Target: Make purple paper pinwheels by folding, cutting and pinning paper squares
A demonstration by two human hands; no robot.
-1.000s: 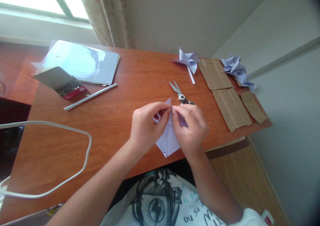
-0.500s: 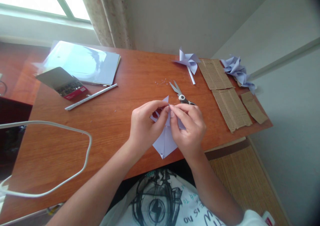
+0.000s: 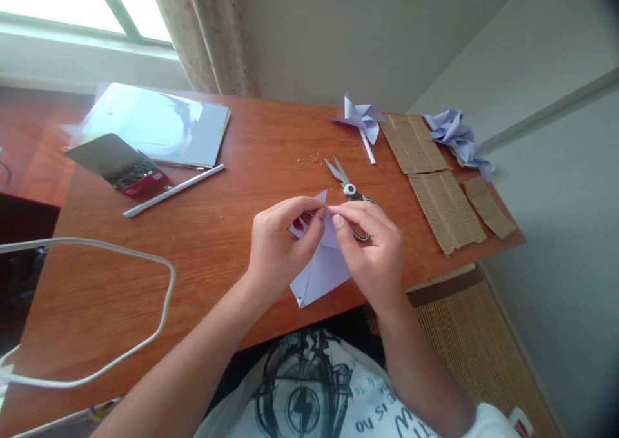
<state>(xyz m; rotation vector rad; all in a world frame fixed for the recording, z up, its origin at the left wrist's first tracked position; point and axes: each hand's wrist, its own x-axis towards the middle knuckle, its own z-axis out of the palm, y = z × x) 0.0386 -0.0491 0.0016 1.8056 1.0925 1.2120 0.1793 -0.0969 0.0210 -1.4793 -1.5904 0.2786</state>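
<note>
Lavender paper (image 3: 323, 271), folded to a point, pinched by both hands' fingers (image 3: 309, 228).

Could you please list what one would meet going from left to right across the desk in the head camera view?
White cable → open box of pins → rolled paper stick → left hand → right hand → corrugated cardboard strip → small cardboard scrap.

Scissors (image 3: 349, 186), 1 finished pinwheel (image 3: 362, 117), corrugated cardboard strips (image 3: 445, 207), open staple box (image 3: 126, 167), white cable (image 3: 159, 296) on the wooden table (image 3: 232, 206).
</note>
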